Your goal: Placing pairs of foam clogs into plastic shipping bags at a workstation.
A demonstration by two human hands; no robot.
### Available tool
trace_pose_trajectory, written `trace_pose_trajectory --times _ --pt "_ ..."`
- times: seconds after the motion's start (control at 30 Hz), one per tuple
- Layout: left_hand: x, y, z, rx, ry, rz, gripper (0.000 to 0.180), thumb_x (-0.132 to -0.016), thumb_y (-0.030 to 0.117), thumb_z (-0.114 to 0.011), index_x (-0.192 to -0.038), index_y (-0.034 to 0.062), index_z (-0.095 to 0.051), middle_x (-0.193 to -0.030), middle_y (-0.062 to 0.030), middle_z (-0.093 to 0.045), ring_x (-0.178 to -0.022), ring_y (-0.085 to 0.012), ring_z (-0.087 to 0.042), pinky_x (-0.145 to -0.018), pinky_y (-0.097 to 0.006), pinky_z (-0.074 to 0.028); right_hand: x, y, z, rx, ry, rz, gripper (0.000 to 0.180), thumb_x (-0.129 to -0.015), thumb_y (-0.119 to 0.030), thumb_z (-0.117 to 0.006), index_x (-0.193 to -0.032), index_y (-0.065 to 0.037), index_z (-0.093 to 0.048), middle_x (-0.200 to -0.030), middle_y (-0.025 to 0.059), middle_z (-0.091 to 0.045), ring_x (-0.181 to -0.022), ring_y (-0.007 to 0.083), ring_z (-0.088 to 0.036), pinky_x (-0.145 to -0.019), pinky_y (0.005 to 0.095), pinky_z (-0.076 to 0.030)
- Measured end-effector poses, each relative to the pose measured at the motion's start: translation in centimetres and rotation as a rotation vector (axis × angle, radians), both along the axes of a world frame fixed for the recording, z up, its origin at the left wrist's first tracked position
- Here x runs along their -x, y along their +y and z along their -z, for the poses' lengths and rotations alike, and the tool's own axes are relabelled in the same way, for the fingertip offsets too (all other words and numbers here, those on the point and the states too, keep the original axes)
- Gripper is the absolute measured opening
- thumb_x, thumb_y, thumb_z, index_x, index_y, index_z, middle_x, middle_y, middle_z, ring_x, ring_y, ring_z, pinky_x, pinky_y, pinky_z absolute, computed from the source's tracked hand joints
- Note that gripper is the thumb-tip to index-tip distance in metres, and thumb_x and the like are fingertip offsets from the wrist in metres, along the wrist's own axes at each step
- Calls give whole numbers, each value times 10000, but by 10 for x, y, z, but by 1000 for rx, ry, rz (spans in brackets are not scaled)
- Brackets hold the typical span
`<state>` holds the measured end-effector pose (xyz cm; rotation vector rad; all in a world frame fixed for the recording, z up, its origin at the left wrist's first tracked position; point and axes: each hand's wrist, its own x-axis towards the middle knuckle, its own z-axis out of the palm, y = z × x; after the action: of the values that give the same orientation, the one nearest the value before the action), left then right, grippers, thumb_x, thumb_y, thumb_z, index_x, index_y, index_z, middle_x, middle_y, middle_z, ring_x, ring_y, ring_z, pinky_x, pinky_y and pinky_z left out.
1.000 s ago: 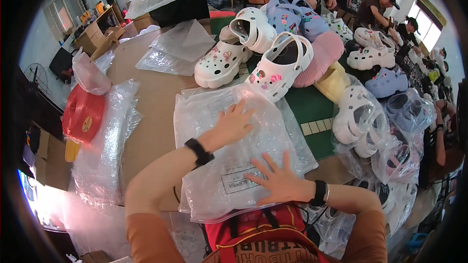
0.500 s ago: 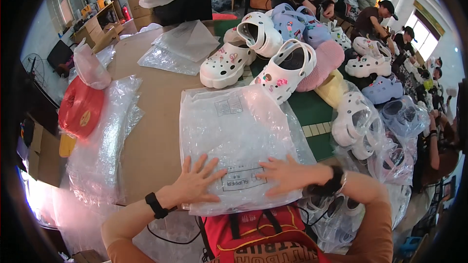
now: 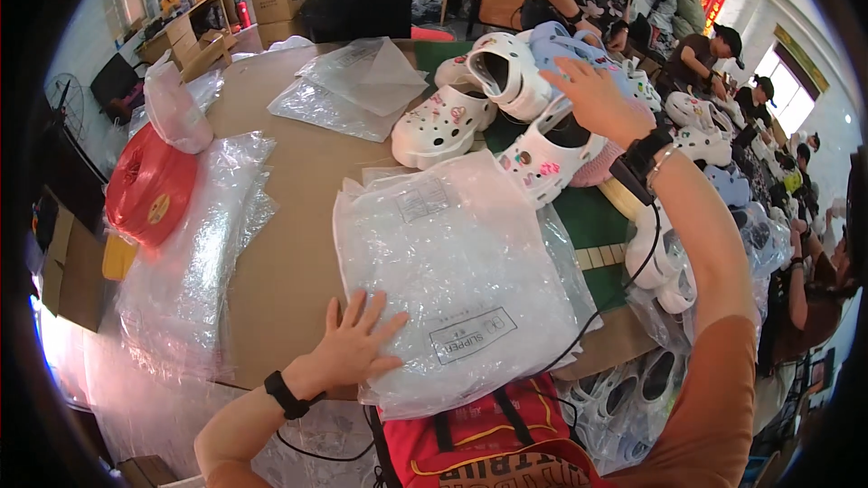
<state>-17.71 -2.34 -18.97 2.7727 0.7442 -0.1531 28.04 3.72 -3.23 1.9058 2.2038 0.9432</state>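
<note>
Two hands work: left hand (image 3: 357,348) lies open, flat on the soft, slippery bubble bag (image 3: 452,280); right hand (image 3: 597,99), open, reaches the light white clog (image 3: 542,158), probably best taken by its rim.

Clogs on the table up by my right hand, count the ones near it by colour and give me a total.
White clogs with charms: 3, at and.
Pale blue clogs: 1.
Pink clogs: 1, mostly hidden under the wrist.
Total: 5 by the right hand; the heap farther right is too jumbled to count.
</note>
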Motion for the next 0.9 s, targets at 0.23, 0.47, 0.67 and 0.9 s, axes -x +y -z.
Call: trace_pose_trajectory --times 0.23,0.47,0.67,0.9 --pt "-5 19 19 -32 -112 95 673 -803 567 -488 -1372 253 -314 -1429 -187 -216 -1305 -447 -162 -982 -659 -137 11 63 20 155 -453 -197 588 -757 -78 -570 -1283 -285 -410 -1357 16 -381 -1101 233 -463 -842 440 -382" --pt "-6 20 28 -30 -100 109 675 -818 589 -439 -1387 261 -282 -1446 -190 -174 -1306 -465 -140 -971 -678 -103 14 72 20 283 -316 -160 303 -639 -72 -658 -893 -106 -496 -933 49 -471 -685 226 -613 -574 384 -454" --pt "-6 21 29 -29 -90 112 684 -817 589 -437 -1388 248 -279 -1445 -203 -158 -1309 -466 -124 -967 -684 -109 -18 63 -5 322 -9 -95 366 -604 -64 -668 -924 -59 -490 -956 90 -487 -814 325 -574 -664 427 -461" --pt "-10 23 28 -74 -103 138 693 -808 590 -450 -1385 243 -286 -1432 -209 -190 -1299 -470 -152 -955 -693 -133 -50 33 -80 -16 261 -120 272 -642 -118 -607 -862 16 -519 -806 167 -523 -791 331 -547 -682 389 -430"
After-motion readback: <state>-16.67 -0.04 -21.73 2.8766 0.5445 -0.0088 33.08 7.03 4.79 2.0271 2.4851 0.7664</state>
